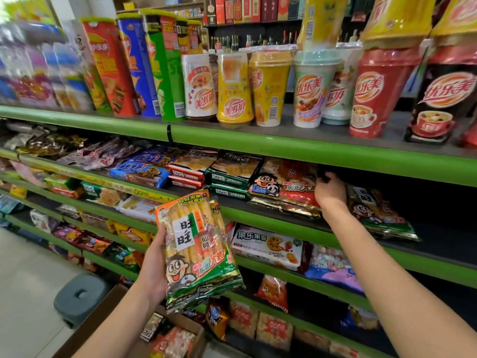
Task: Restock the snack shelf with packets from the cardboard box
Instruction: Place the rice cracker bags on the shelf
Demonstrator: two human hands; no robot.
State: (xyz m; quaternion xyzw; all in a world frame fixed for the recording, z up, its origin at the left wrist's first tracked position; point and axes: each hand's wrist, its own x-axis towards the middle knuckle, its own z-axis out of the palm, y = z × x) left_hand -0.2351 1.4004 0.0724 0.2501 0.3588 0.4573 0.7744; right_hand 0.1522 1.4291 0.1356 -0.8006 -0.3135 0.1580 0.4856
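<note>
My left hand (154, 264) grips a stack of green-and-orange rice cracker packets (198, 249), held upright in front of the green shelves. My right hand (330, 189) reaches onto the second shelf (284, 220), its fingers curled on the edge of the red cracker packets (286, 187) lying there; whether it grips them I cannot tell. To the right of that hand lies another green cracker packet (379, 215). The cardboard box (103, 324) stands open on the floor at the bottom left, with several packets (173, 339) inside.
Tall chip tubes (134, 65) and milk tea cups (307, 91) line the top shelf. Biscuit packs (188, 169) fill the second shelf's left part. A dark bare stretch of shelf (444, 244) lies far right. A grey stool (80, 295) stands beside the box.
</note>
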